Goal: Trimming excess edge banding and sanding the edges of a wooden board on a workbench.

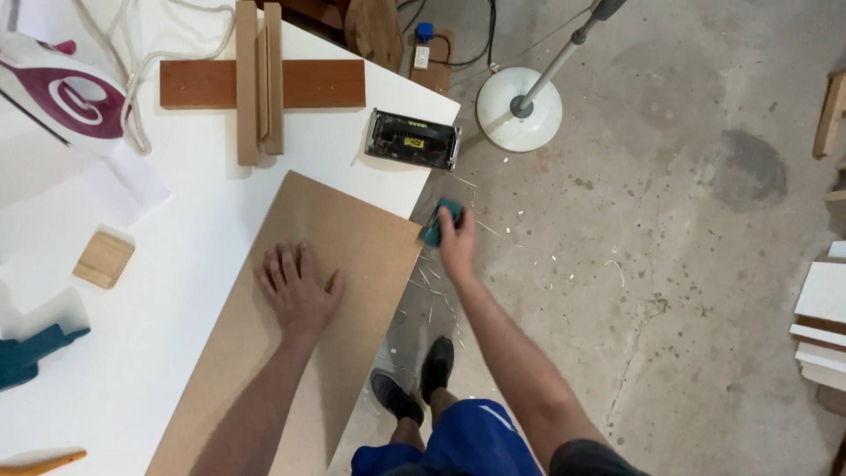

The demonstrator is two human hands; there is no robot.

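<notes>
Left hand (298, 293) flat on smooth brown board (344, 229); right hand (456, 245) grips teal block (440, 220).

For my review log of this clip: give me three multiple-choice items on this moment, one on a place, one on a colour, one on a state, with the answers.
1. Where does the left hand lie?
A. flat on the brown board
B. on the iron
C. on the floor

2. What colour is the small block in the right hand?
A. red
B. teal
C. yellow

3. How does the right hand stand?
A. open and empty
B. closed on the block at the board's edge
C. resting on the white table

Answers:
1 A, its palm is spread flat on the board.
2 B, the block shows blue-green above the fingers.
3 B, its fingers wrap the block by the board's far corner.
</notes>
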